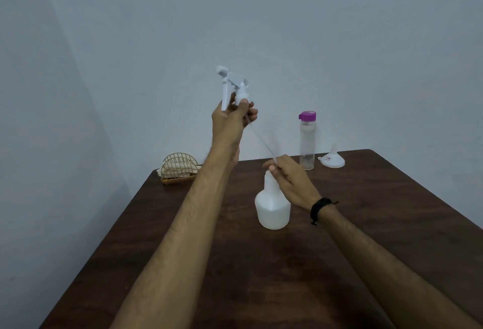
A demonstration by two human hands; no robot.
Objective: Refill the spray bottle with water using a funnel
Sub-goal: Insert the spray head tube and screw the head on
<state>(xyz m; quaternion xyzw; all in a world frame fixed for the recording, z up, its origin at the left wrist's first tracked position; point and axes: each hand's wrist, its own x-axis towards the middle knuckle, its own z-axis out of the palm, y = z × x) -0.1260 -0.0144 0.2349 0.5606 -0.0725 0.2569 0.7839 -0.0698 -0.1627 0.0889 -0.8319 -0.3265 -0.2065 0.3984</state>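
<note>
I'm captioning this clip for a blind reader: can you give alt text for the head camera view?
The left hand lifts the white trigger sprayer clear of the white spray bottle, while the right hand pinches its dip tube near the bottle neck. Behind, on the dark wooden table, stand a purple-capped clear bottle and a white funnel.

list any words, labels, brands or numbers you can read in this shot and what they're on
Nothing here can be read.
funnel: a small sticker with red and blue marks, too small and blurred to read.
water bottle: clear with a purple cap, no print visible.
spray bottle: plain white, no label visible.
spray head: plain white, no marking visible.
</note>
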